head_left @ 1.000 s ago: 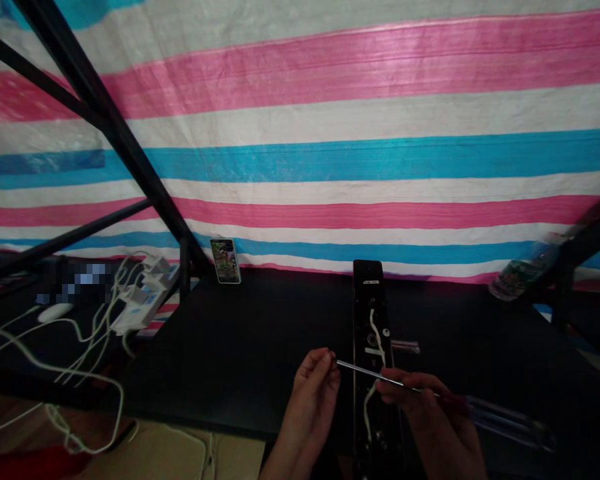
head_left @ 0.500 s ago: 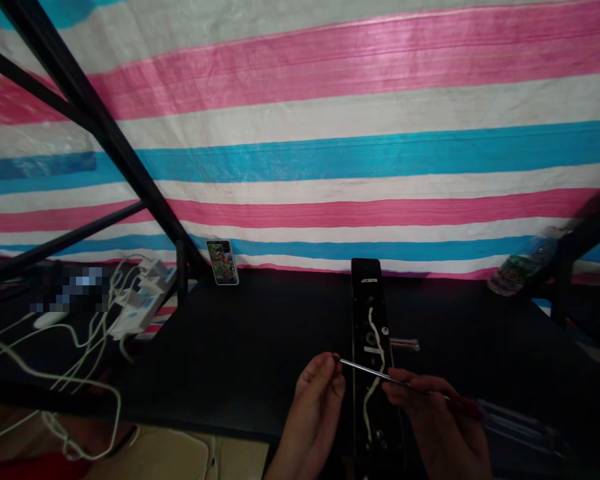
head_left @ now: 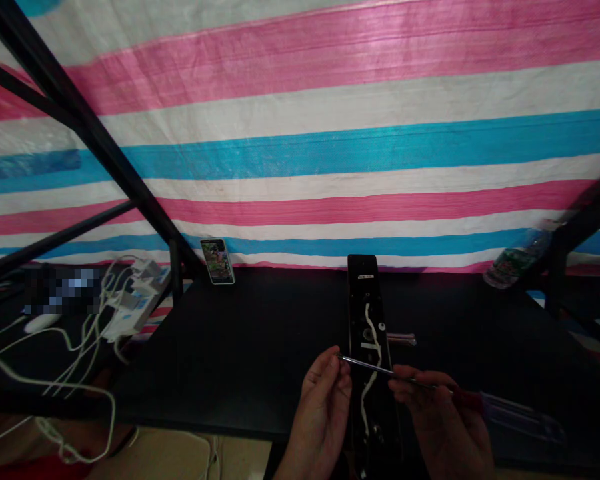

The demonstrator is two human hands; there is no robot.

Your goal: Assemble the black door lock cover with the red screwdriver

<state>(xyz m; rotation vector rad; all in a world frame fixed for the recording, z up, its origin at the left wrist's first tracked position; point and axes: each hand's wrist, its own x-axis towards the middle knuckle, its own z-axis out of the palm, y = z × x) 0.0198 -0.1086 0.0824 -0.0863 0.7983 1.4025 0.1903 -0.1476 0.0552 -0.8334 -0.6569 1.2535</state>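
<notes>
A screwdriver (head_left: 367, 364) with a long metal shaft and a clear, reddish handle lies across my right hand (head_left: 443, 413), whose fingers are closed round its shaft near the handle. Its tip meets the pinched thumb and fingers of my left hand (head_left: 325, 400). Whatever sits between those left fingertips is too small to make out. Below both hands a long black panel (head_left: 357, 400) lies on the black table, with a wavy off-white strip (head_left: 371, 387) along it and small fittings. Part of the panel's right side is behind my right hand.
Beside the panel lies a small clear packet (head_left: 403, 339). A phone (head_left: 218, 261) leans at the back of the table (head_left: 260, 333), and a plastic bottle (head_left: 513, 263) tilts at the right. White cables and a power strip (head_left: 130, 310) are at the left, near black frame bars (head_left: 110, 157).
The view has shifted slightly, and the whole scene moves a little left and up. Both hands keep their grip, with the screwdriver's tip still at my left fingertips.
</notes>
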